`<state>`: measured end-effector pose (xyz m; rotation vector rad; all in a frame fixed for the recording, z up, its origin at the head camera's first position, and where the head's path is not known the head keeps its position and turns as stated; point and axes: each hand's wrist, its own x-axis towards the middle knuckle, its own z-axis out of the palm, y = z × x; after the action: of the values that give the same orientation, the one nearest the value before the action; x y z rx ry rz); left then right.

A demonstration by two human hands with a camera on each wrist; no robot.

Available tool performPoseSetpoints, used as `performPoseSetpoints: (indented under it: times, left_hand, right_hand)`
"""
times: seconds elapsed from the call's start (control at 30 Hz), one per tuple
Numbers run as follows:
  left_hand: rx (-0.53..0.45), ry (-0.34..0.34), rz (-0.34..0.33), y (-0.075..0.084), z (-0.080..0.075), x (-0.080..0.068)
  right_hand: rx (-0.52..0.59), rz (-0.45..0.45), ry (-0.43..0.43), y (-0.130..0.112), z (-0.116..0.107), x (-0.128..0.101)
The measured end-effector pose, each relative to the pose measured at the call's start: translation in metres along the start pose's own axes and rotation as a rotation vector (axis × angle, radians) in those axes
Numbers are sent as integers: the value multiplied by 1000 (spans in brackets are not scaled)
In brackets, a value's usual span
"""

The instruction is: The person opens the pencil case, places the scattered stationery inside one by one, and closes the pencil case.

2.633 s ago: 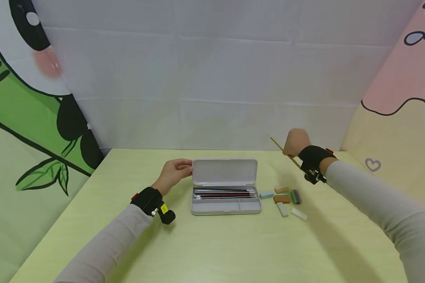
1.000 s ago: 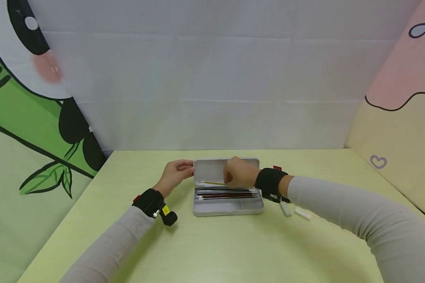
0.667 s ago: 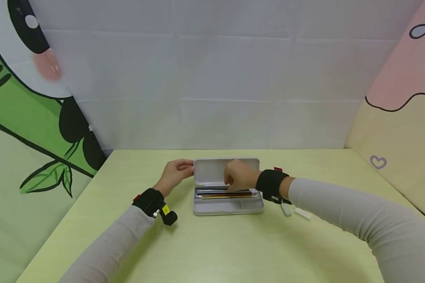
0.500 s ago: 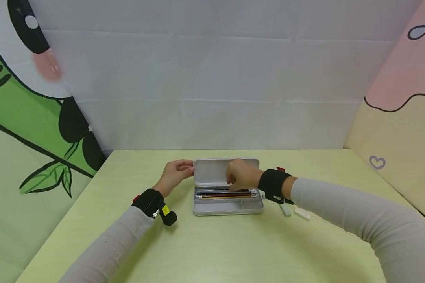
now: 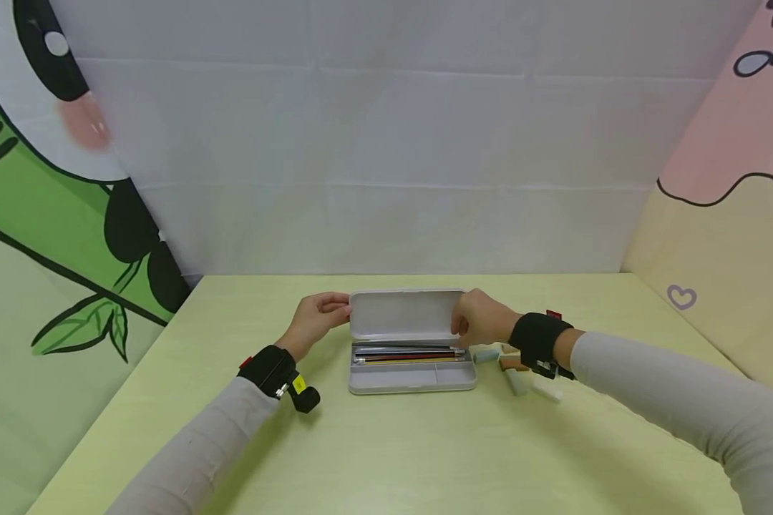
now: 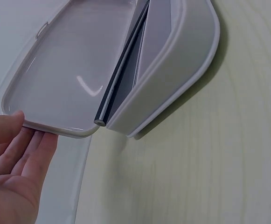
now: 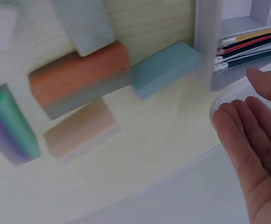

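Note:
A pale pencil case (image 5: 393, 389) lies on the table with its lid (image 5: 399, 313) raised at the back. Several pencils (image 5: 406, 355) lie lengthwise in its long rear compartment, a yellow one frontmost. My left hand (image 5: 312, 322) pinches the lid's left edge, thumb on the inner side and fingers behind, as the left wrist view shows. Beside the lid's right end is my right hand (image 5: 485, 319). In the right wrist view its fingers (image 7: 247, 149) are loosely bent and hold nothing, close to the case's end.
To the right of the case lie several block erasers: a blue one (image 7: 165, 69) nearest it, an orange and grey one (image 7: 79, 77), a beige one (image 7: 81, 128), a green and purple one (image 7: 14, 123), and pale ones. A white backdrop (image 5: 386, 157) hangs behind the table.
My right hand brought a yellow pencil from the right and released it into the case. It has since drawn back rightward, empty. My left hand stays on the lid.

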<state>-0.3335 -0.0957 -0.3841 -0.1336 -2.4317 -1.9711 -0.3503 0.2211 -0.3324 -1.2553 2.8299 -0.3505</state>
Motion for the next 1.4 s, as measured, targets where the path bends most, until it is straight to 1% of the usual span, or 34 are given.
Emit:
performPoseSetpoints:
  times: [0.1,0.17,0.23,0.4,0.6,0.8,0.9,1.03,1.13,1.27,1.4]
  left_hand:
    - [0,-3,-2,-1,0,0]
    - [1,-2,-5,-1,0,0]
    - [0,-1,-7,-1,1,1]
    - [1,-1,-3,0,1,1]
    - [1,1,1,0,0,0]
    - [-3,-3,3,0,0,0]
    - [-2,-6,3,-1,0,0]
    - [-8,-4,-1,0,-2,1]
    - [-11,0,3,1,-2,0]
    - [-9,-4,11,1,-2,-1]
    - [-1,-3,4,2,-1,-3]
  right_hand:
    - [10,42,-10,13,3,-12]
    - [15,54,-14,20,5,-19]
    - [24,54,-19,26,6,-26]
    - [51,13,-12,33,7,-35]
    - [61,11,-11,32,7,-36]
    - [10,-43,-15,32,9,-34]
    - [-13,-55,-20,33,9,-32]
    - [-23,-44,-27,34,6,-28]
    - [-13,-12,-50,34,5,-25]
    - [-6,7,-76,32,7,-25]
    - [-3,24,-71,30,11,-27]
